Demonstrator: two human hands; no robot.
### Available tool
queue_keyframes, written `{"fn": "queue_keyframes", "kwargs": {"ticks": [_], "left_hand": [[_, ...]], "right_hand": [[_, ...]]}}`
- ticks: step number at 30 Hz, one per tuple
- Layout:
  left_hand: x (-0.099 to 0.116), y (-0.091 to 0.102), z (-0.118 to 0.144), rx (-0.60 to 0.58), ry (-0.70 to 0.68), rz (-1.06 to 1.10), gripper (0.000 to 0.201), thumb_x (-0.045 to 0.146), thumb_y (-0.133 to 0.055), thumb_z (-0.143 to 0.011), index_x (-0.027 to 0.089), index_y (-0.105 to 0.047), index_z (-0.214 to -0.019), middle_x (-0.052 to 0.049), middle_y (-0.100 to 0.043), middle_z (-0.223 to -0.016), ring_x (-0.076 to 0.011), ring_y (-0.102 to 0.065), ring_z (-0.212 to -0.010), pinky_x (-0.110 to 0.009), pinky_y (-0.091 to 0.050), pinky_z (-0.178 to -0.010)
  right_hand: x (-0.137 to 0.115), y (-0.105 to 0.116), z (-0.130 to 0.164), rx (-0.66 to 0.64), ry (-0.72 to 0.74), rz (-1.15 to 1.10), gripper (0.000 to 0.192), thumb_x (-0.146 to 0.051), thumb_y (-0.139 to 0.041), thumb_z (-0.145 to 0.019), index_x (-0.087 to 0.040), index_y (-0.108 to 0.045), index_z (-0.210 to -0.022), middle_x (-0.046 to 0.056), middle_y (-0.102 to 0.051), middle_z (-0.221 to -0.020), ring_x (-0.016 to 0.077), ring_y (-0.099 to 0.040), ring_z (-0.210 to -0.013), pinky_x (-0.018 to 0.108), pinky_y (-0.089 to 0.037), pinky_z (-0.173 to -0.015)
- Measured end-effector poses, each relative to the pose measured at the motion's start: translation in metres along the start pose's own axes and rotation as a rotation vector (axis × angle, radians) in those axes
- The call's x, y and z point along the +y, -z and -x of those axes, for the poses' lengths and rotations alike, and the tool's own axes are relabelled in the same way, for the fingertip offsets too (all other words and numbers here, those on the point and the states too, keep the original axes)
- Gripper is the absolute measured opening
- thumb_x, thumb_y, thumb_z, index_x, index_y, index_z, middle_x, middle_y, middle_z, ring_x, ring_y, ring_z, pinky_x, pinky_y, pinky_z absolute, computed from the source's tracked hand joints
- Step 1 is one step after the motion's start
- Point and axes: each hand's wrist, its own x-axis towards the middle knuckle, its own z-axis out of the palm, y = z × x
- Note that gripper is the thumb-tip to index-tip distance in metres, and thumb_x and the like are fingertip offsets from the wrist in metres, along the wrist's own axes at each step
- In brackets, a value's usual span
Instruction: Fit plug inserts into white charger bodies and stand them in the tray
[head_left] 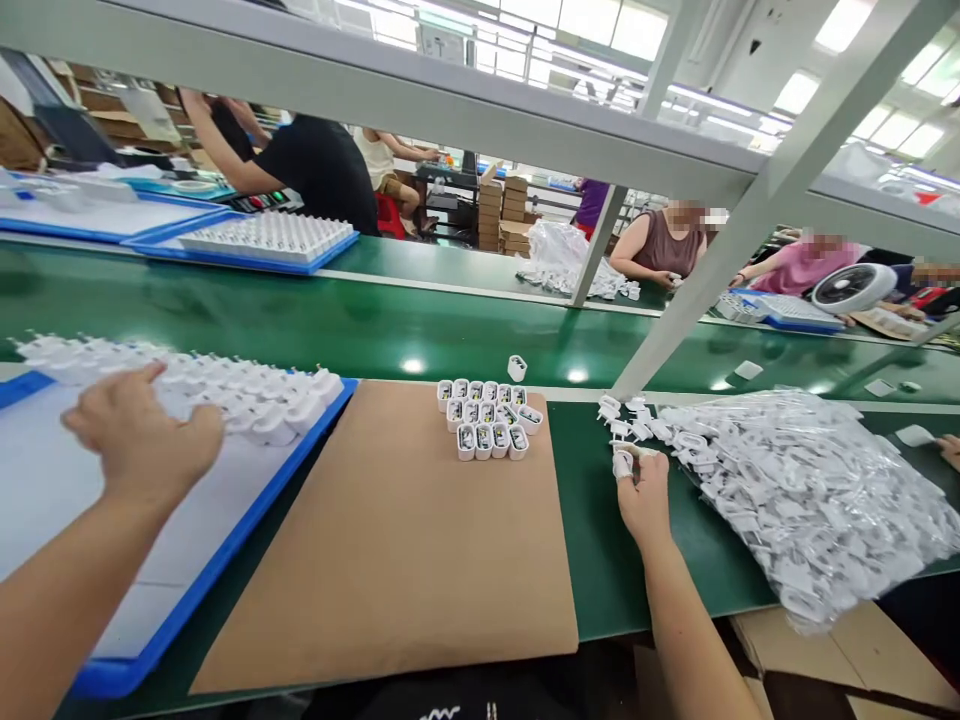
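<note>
A white plug (623, 463) is pinched in the right hand (646, 497), taken from the bagged heap (810, 500) just beside the grip. The left hand (142, 440), fingers loosely curled and holding nothing, is laid on plugs racked on the blue tray (225, 560); finished ones (487, 420) stand grouped on the cardboard (397, 560) between both grips, within reach.

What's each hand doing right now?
Left hand: over the chargers on the tray, grip cannot be told.
Right hand: closed on a plug.

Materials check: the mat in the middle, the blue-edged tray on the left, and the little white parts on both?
Mat: looks like brown cardboard or kraft board, matte, flat tan with no glare. Tray: probably plastic, glossy blue rim around a pale matte panel. White parts: seemingly moulded plastic, smooth with slight sheen; the same kind sit under the left hand, and the right hand holds one.
</note>
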Motion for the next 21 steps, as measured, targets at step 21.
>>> {"fn": "queue_keyframes", "kwargs": {"ticks": [21], "left_hand": [[0.292, -0.178, -0.065, -0.838, -0.605, 0.034, 0.054, 0.034, -0.079, -0.071, 0.010, -0.073, -0.119, -0.015, -0.074, -0.119, -0.0316, -0.069, -0.113, -0.031, -0.052, -0.097]], "right_hand": [[-0.067, 0.029, 0.067, -0.160, -0.268, -0.307, 0.017, -0.032, -0.076, -0.074, -0.022, -0.080, -0.089, 0.004, -0.073, -0.086, 0.0181, -0.065, -0.075, 0.032, -0.056, -0.071]]}}
